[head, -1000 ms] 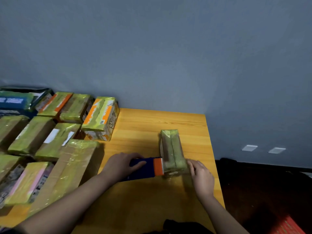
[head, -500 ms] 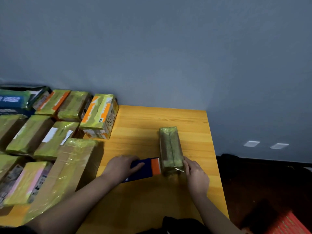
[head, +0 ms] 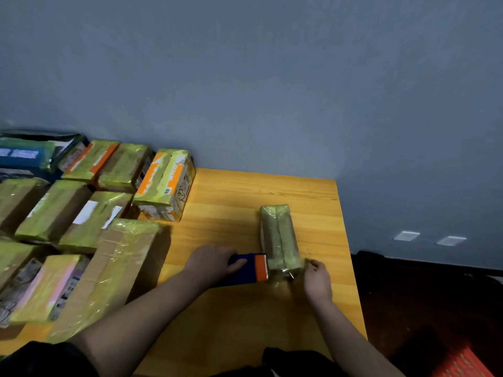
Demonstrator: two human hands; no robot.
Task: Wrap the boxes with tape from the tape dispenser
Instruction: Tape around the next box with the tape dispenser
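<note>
Fingers of left hand (head: 211, 263) grip tape dispenser (head: 249, 269) beside narrow box (head: 280, 236); right hand (head: 317, 281) fingers pinch the tape

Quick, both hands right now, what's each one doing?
Left hand: grips the tape dispenser.
Right hand: fingers curled at the narrow box's near end, apparently pinching tape.

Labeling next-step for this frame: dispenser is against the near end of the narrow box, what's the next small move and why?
Probably pull the tape dispenser leftward to tear the tape at its serrated orange edge. The left hand holds it against the near end of the narrow box, and the right hand pinches at that end's right corner, where clear tape seems already stretched across. The tape itself is hard to see.
</note>
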